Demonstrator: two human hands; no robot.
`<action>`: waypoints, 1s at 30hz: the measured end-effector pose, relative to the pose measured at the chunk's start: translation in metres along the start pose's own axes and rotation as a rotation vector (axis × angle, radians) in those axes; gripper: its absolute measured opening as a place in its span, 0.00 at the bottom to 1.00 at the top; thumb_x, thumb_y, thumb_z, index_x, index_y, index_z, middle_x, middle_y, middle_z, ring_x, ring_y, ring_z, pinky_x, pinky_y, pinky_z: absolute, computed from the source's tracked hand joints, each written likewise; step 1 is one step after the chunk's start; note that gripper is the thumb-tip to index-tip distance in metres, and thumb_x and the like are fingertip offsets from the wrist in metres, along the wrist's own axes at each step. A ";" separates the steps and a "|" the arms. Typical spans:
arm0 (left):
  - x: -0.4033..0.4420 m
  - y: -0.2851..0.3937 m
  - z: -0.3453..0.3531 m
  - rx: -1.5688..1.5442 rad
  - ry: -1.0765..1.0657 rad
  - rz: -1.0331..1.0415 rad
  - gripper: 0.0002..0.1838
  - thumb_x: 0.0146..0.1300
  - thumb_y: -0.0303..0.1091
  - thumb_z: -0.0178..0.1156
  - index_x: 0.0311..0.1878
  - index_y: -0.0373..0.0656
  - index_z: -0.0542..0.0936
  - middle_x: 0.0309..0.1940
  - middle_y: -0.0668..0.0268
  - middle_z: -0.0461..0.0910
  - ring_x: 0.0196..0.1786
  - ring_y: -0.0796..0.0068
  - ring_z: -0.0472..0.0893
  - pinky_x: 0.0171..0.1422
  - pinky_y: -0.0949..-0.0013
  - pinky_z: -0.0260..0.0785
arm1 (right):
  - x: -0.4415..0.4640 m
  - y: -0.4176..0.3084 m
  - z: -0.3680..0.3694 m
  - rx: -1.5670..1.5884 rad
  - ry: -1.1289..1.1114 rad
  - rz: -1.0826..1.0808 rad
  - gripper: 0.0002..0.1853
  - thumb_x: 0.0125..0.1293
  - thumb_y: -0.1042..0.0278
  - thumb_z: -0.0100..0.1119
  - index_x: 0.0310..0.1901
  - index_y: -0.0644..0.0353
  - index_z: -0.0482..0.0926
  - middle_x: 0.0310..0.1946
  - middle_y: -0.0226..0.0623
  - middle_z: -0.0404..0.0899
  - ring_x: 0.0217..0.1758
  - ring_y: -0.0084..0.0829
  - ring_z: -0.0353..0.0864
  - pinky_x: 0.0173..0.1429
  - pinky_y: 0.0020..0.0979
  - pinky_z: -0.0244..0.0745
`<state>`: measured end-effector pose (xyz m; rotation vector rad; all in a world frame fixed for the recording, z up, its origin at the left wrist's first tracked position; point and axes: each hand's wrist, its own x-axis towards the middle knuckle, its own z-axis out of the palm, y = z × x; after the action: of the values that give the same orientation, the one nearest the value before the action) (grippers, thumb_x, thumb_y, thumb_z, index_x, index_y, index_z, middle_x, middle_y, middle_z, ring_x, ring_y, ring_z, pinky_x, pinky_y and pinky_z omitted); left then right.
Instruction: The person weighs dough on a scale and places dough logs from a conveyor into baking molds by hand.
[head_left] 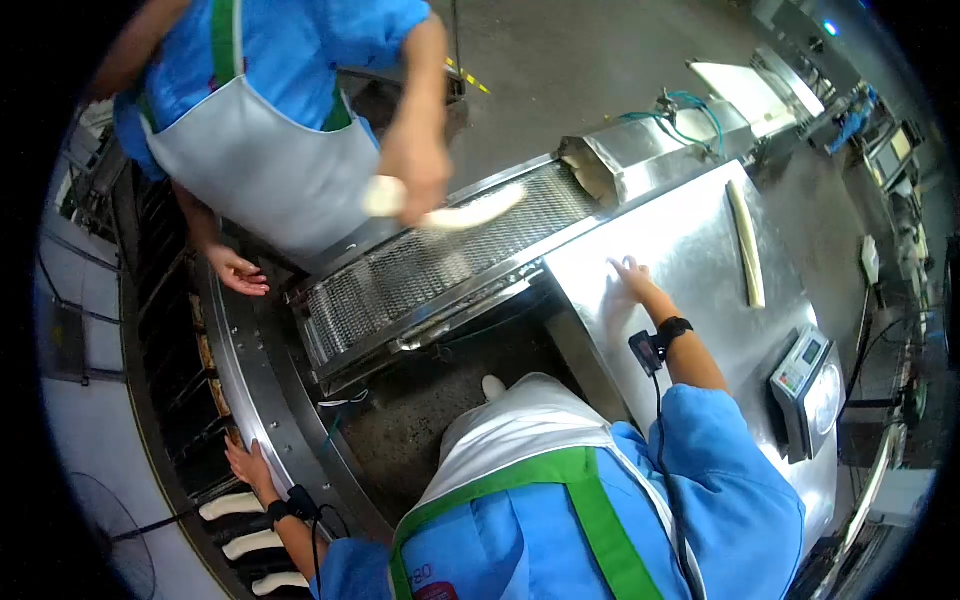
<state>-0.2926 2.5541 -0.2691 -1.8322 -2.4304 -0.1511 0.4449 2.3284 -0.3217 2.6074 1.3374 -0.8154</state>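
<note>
My left hand [250, 467] rests at the curved metal rim [262, 428] on the left, fingers apart and holding nothing. Just below it, several pale dough strips [253, 544] lie in dark slots. Over the steel table [640, 250] my right hand [632, 280] is spread with nothing in it. A long dough strip [745, 243] lies on that table, to the right of my right hand. Across the mesh conveyor, a co-worker's blurred hand [415, 175] is at a dough piece [475, 209] above the belt.
The mesh conveyor [400, 283] runs diagonally between me and the co-worker [270, 150], whose other hand [238, 271] hangs near its left end. A digital scale [806, 385] stands at the table's right side. A metal-housed machine [660, 150] sits at the conveyor's upper end.
</note>
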 end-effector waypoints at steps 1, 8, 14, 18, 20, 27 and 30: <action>0.007 -0.012 0.011 -0.027 0.004 0.022 0.38 0.50 0.44 0.53 0.61 0.50 0.46 0.59 0.58 0.52 0.62 0.60 0.47 0.62 0.57 0.36 | 0.007 0.004 0.005 -0.015 0.013 -0.002 0.38 0.39 0.60 0.59 0.57 0.39 0.54 0.53 0.52 0.54 0.53 0.54 0.55 0.52 0.45 0.56; 0.009 -0.009 0.004 -0.060 -0.101 0.026 0.40 0.48 0.44 0.54 0.62 0.50 0.45 0.59 0.56 0.50 0.62 0.57 0.46 0.62 0.55 0.35 | 0.009 -0.004 -0.005 0.033 0.016 0.053 0.39 0.38 0.57 0.59 0.56 0.35 0.55 0.55 0.55 0.51 0.51 0.61 0.54 0.52 0.48 0.56; 0.019 -0.028 0.018 -0.042 -0.038 0.065 0.42 0.44 0.42 0.58 0.61 0.48 0.46 0.57 0.52 0.54 0.60 0.55 0.53 0.60 0.58 0.45 | 0.042 0.022 0.027 0.027 0.078 0.071 0.42 0.35 0.57 0.63 0.57 0.39 0.54 0.55 0.55 0.50 0.55 0.57 0.53 0.54 0.50 0.52; 0.012 -0.019 0.015 0.046 -0.024 0.089 0.44 0.43 0.43 0.59 0.61 0.47 0.46 0.56 0.53 0.55 0.59 0.55 0.54 0.59 0.59 0.46 | 0.030 0.011 0.009 0.025 0.043 0.047 0.44 0.36 0.56 0.63 0.58 0.44 0.51 0.54 0.56 0.52 0.60 0.49 0.49 0.56 0.49 0.48; 0.010 -0.022 0.022 -0.011 0.018 0.123 0.43 0.44 0.43 0.58 0.61 0.48 0.45 0.57 0.55 0.53 0.60 0.57 0.51 0.60 0.59 0.44 | 0.057 0.040 0.041 -0.150 0.085 0.000 0.46 0.37 0.57 0.63 0.59 0.45 0.48 0.55 0.55 0.51 0.60 0.48 0.48 0.54 0.49 0.51; 0.010 -0.016 0.017 -0.070 -0.101 0.001 0.44 0.45 0.41 0.58 0.62 0.50 0.42 0.60 0.58 0.48 0.63 0.59 0.44 0.62 0.58 0.32 | 0.025 0.008 0.003 -0.116 0.040 0.033 0.49 0.34 0.56 0.66 0.59 0.47 0.47 0.55 0.57 0.51 0.61 0.49 0.46 0.55 0.52 0.50; 0.004 -0.005 0.007 -0.060 -0.094 0.042 0.46 0.43 0.40 0.59 0.62 0.51 0.40 0.60 0.59 0.48 0.63 0.58 0.44 0.62 0.58 0.33 | 0.015 -0.008 -0.011 -0.178 -0.001 0.022 0.45 0.37 0.59 0.64 0.58 0.48 0.49 0.53 0.57 0.54 0.59 0.50 0.50 0.54 0.52 0.52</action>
<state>-0.2982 2.5576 -0.2752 -1.9566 -2.4726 -0.1396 0.4498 2.3477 -0.3189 2.4796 1.3133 -0.6619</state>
